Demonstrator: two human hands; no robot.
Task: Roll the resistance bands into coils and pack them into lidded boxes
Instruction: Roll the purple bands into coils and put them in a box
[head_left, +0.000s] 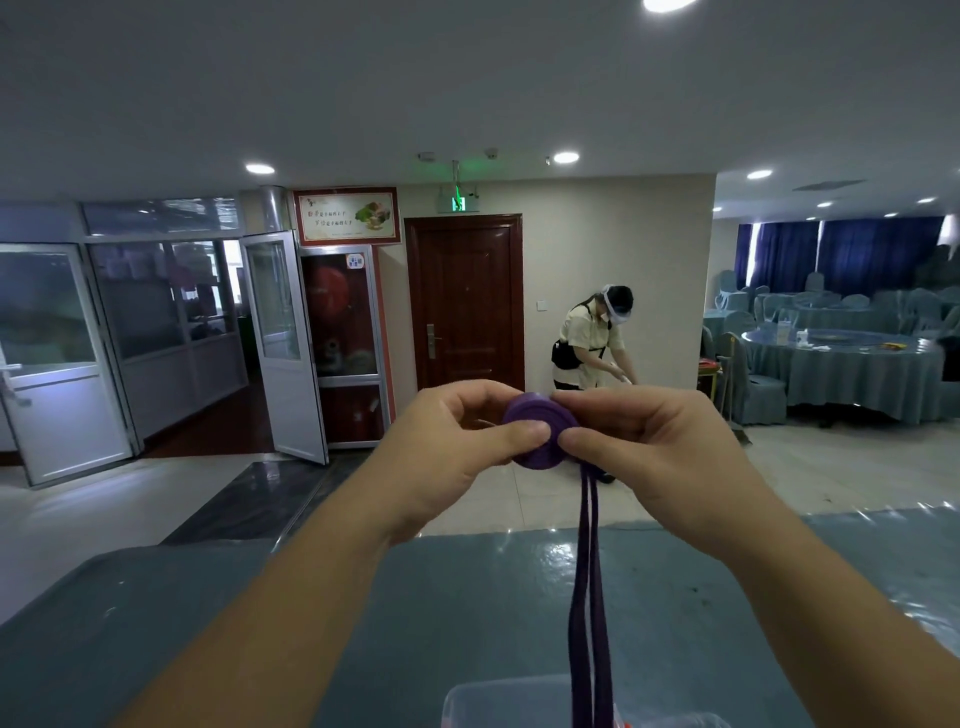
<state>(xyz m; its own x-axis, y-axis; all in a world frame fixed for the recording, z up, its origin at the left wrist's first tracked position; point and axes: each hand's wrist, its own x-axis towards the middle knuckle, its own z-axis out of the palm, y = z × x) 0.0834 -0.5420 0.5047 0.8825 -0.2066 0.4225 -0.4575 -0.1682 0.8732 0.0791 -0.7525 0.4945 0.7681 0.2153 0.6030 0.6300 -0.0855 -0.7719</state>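
Note:
A purple resistance band (535, 418) is partly wound into a flat coil, held up at chest height in front of me. My left hand (457, 447) pinches the coil from the left, thumb on its front face. My right hand (639, 441) grips it from the right. Two loose purple strands (586, 597) hang straight down from the coil. They drop toward a clear plastic box (498, 701) at the bottom edge of the view; its inside is mostly cut off.
A table with a blue-grey glossy cover (467, 597) lies below my arms. Beyond it a person (592, 343) bends over near a brown door (465, 301). A round covered table with chairs (841, 364) stands at the right; glass doors (280, 343) at the left.

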